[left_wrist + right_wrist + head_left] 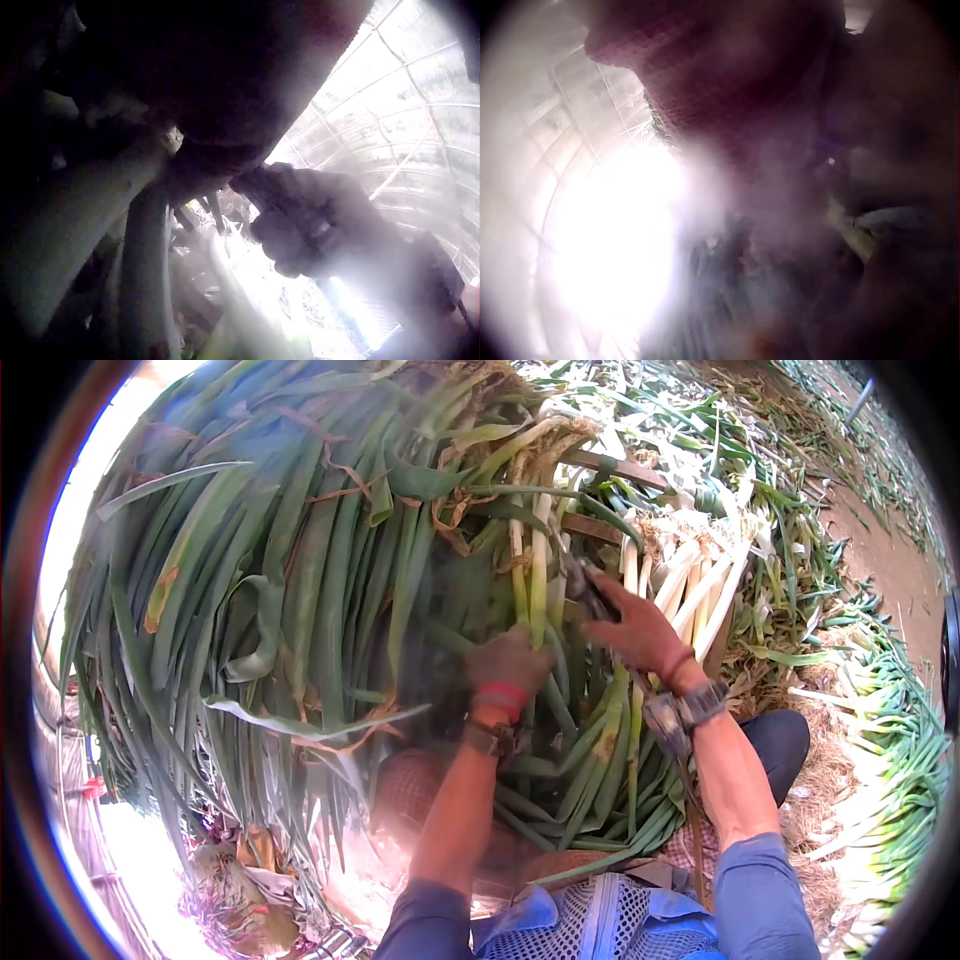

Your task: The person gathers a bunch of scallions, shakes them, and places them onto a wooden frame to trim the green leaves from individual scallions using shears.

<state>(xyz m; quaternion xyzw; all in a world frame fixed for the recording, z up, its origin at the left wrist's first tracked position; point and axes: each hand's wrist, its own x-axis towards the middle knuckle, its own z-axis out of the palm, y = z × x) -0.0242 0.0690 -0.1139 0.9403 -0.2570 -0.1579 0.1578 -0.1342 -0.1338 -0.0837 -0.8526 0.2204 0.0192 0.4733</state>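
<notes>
In the head view, the left hand (pixel 510 663) grips the stems of long green onions (pixel 538 585), their roots pointing up and away. The right hand (pixel 645 632) is just right of them, its fingers curled round a dark, narrow object (pixel 590 592) that I cannot identify. From the left wrist, the left hand (pixel 217 82) is a dark shape above thick stalks (pixel 142 270), and the right hand (pixel 322 217) shows beyond it with the dark object. The right wrist view is blurred; reddish glove-like fabric (pixel 720 90) fills its top.
A big heap of onion leaves (pixel 290 590) covers the left. White-stemmed onions (pixel 700 585) lie right of the right hand, by a wooden bar (pixel 615 468). More onions (pixel 890 730) line the ground at far right. Leaves (pixel 600 780) lie over the person's lap.
</notes>
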